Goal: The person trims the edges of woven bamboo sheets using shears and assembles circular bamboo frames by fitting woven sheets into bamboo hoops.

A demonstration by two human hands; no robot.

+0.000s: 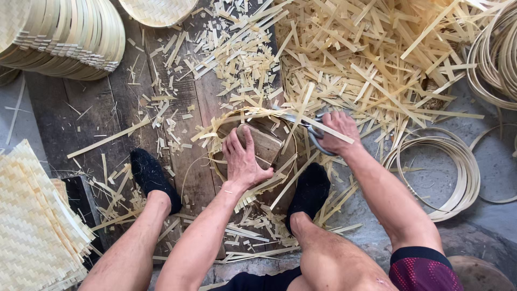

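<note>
Dark plank floor [81, 124], pale bamboo offcuts [355, 48], left hand [245, 159] pressing wooden block [264, 143]

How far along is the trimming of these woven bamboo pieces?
Done: a stack of trimmed round trays and heaps of offcuts. In hand: the left hand presses a wooden block while the right hand works scissors. Left: square woven mats.

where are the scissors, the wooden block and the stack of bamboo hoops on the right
scissors [314, 131], head view, on the metal handle loops at the right hand
wooden block [264, 144], head view, on its top face beside the left hand
stack of bamboo hoops [464, 171], head view, on the right rim
</note>
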